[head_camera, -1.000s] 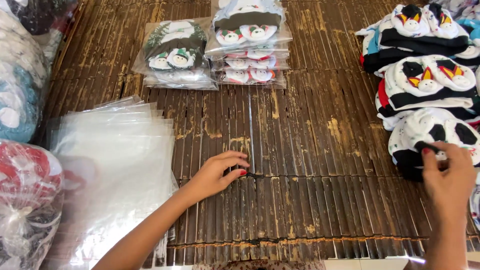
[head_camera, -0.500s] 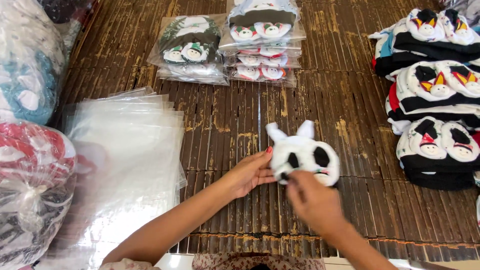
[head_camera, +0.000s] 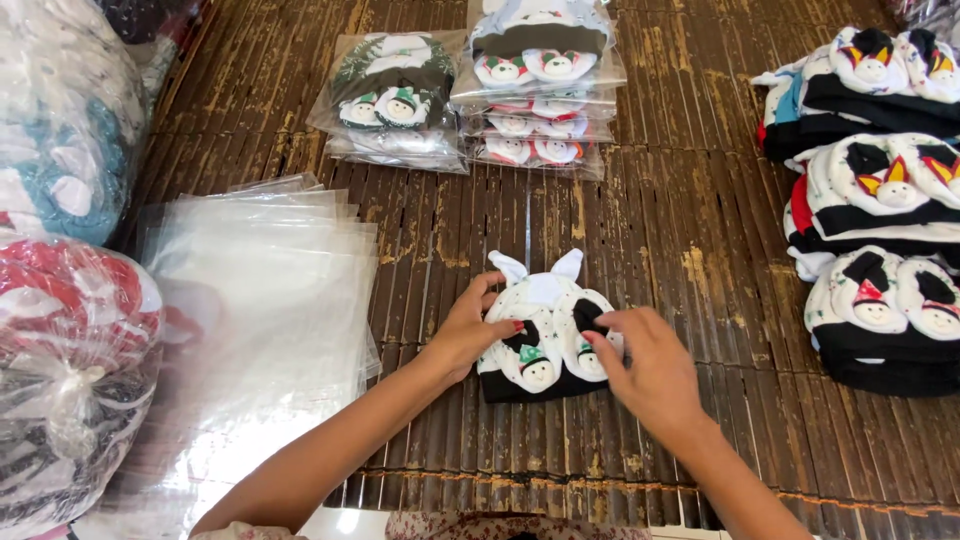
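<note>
One small white hat (head_camera: 545, 335) with two pointy ears and a black band lies in the middle of the brown slatted mat (head_camera: 690, 250). Two hands are on it. The left hand (head_camera: 468, 328) presses flat on the hat's left side, fingers spread, not gripping. The right hand (head_camera: 650, 365) rests its fingertips on the hat's right side; I cannot tell if it pinches the cloth.

Two stacks of bagged hats sit at the far edge: a green one (head_camera: 395, 95) on the left and a taller one (head_camera: 540, 85) just beside it. Three piles of loose hats (head_camera: 880, 200) stand at the right edge, one behind the other. One pile of clear plastic bags (head_camera: 260, 290) lies left of the hat, near the left arm. Big tied sacks of hats (head_camera: 70, 330) crowd the left edge.

Open mat shows all around the hat: a wide strip between it and the far stacks, and more between it and the right piles. The near edge of the mat is close under the arms.

The mat is made of thin dark strips, worn and scratched yellow in spots.
</note>
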